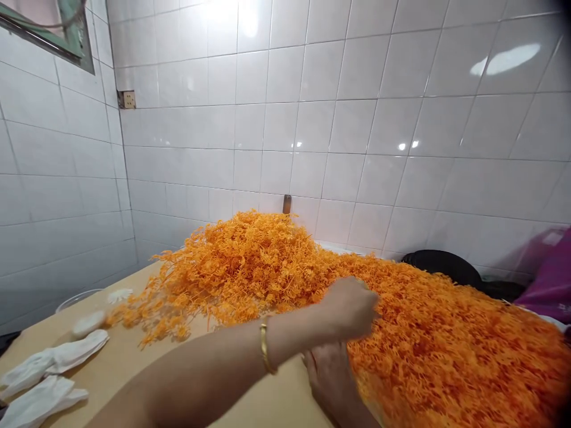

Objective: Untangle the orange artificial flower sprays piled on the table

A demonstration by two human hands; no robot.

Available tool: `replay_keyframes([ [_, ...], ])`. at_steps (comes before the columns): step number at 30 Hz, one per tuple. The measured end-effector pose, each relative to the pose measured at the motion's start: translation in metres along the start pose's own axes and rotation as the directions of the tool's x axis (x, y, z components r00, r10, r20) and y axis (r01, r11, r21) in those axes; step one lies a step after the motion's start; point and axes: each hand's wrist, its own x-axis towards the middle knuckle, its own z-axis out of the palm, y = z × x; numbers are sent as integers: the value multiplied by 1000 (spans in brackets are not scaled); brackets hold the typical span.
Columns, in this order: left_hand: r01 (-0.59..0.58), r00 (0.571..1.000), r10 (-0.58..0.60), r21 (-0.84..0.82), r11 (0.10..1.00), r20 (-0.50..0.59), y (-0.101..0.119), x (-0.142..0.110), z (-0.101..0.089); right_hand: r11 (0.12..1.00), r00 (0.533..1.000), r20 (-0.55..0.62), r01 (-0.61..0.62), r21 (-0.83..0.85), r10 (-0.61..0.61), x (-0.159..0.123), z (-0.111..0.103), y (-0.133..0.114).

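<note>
My left hand (350,306), with a gold bracelet (264,348) on its wrist, crosses over to the right at the edge of a large heap of orange plastic flower-like sprigs (254,255). Seen from the back, its fingers are curled closed, and whatever they hold is hidden. Below it and partly covered by it, my right hand (330,374) is low over the tabletop (263,398), beside the spread sprigs. Its fingers are mostly out of sight behind the left hand.
White cloth gloves (53,362) lie at the table's left, near a white rounded object (88,324). A black round thing (441,264) and a purple bag (546,282) stand behind the sprigs at right. A tiled wall (267,128) closes off the back.
</note>
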Motion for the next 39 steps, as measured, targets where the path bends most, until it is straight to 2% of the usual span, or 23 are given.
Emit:
replay_keyframes([
  [1, 41, 987, -36, 28, 999, -154, -20, -7, -4, 1000, 1000, 8, -25, 11, 25, 2, -4, -4],
  [2, 146, 943, -125, 48, 988, -309, -41, -14, -7, 998, 998, 20, -53, 25, 52, 3, -8, -7],
  [3, 230, 900, -193, 51, 972, -392, -62, -22, -8, 997, 997, 33, -72, 40, 71, 5, -11, -10],
  [5, 376, 835, -335, 10, 927, -437, -99, -36, -4, 994, 995, 51, -94, 65, 90, 8, -15, -14],
  [8, 435, 822, -458, -147, 888, -337, -131, -49, 14, 994, 995, 55, -87, 66, 84, 9, -15, -13],
  [13, 398, 815, -486, -303, 866, -316, -142, -45, 37, 991, 994, 45, -108, 81, 105, 5, -11, -8],
  [17, 330, 827, -459, -381, 864, -323, -140, -42, 31, 978, 990, 9, -140, 156, 141, 11, -14, -4],
  [20, 276, 832, -378, -289, 917, -405, -138, -44, 12, 978, 989, -75, -115, 176, 129, 34, -21, 0],
  [22, 267, 829, -291, -119, 956, -478, -137, -44, -4, 982, 986, -129, -86, 170, 109, 58, -25, 2],
  [25, 290, 819, -193, 99, 952, -540, -142, -42, -30, 987, 980, -177, -61, 150, 88, 98, -26, 0],
  [26, 303, 808, -174, 143, 942, -563, -146, -41, -39, 989, 979, -188, -57, 134, 82, 109, -23, -2],
  [28, 358, 760, -163, 195, 913, -629, -162, -40, -58, 996, 983, -175, -48, 82, 61, 125, -14, -7],
  [30, 454, 706, -220, 192, 870, -673, -184, -41, -74, 1000, 993, -118, -21, 14, 23, 132, 2, -13],
  [31, 504, 694, -281, 168, 847, -663, -195, -42, -80, 1000, 997, -73, -9, -16, 8, 133, 11, -15],
  [33, 570, 703, -410, 116, 814, -581, -215, -46, -87, 998, 1000, 27, -9, -54, 10, 130, 27, -17],
  [35, 582, 729, -466, 95, 808, -501, -225, -52, -84, 998, 994, 106, -34, -54, 39, 128, 37, -16],
  [37, 552, 755, -427, 129, 824, -498, -224, -57, -72, 998, 987, 147, -66, 2, 65, 132, 34, -14],
  [39, 491, 794, -322, 231, 840, -515, -216, -62, -57, 990, 989, 103, -118, 76, 110, 145, 21, -13],
])
